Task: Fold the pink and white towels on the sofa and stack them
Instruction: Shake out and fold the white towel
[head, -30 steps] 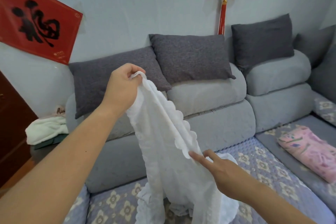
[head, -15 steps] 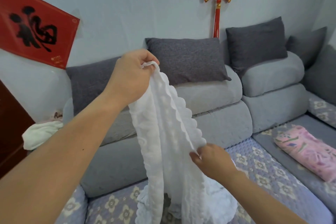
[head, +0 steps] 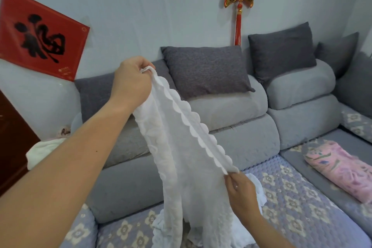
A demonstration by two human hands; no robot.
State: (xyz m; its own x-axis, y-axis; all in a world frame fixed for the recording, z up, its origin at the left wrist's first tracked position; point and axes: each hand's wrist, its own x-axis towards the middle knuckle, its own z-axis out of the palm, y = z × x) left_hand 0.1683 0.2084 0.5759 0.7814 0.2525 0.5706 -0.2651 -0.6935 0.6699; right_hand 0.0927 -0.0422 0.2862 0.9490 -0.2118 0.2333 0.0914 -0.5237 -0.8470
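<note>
Left hand [head: 131, 84] clamped on white towel [head: 181, 157] corner, held high over sofa [head: 251, 139]; right hand [head: 240, 193] pinching scalloped edge lower down. Pink towel [head: 340, 169] apparently already folded, right seat. Slide along edge to corner, pull taut before folding.

Sofa [head: 237, 143]: grey, L-shaped, with rounded back bolsters and a seat under a quilted lilac cover [head: 289, 203] printed with pale flowers. On the seat: a pink towel [head: 342, 169] with a leafy pattern, bundled at the right, and the bunched lower end of a white towel [head: 181, 167] at centre front. Against the back: dark grey cushions, one left [head: 94, 94], one centre [head: 205, 70], one right [head: 281, 50], and one more in the corner [head: 338, 52].
</note>
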